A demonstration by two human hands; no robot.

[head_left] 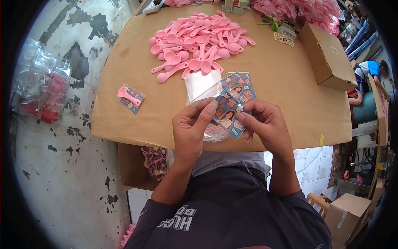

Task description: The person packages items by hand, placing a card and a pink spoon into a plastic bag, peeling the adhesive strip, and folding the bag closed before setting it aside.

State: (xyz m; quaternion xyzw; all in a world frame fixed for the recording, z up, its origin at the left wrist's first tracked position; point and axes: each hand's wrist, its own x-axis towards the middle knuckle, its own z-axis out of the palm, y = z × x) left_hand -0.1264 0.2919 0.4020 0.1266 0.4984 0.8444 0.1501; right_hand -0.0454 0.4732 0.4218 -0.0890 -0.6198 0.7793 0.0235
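Close to the table's near edge, my left hand (191, 122) pinches a clear plastic bag (214, 90) between thumb and fingers. My right hand (265, 122) grips a blue printed card (228, 117) by its right side, and the card's left corner meets my left thumb. More blue cards (244, 81) lie just beyond my hands. Beside them rests a stack of clear bags (199, 85), partly covered by my left hand. A large heap of pink plastic spoons (203, 39) spreads behind these. To the left, a single pink spoon (129, 96) lies on a blue card.
An open cardboard box (327, 58) stands at the table's right. Pink bagged goods (298, 12) are piled at the back. Packs of plastic bags (41, 83) hang on the left wall. Another person (369, 74) bends down at far right. A carton (346, 211) sits below right.
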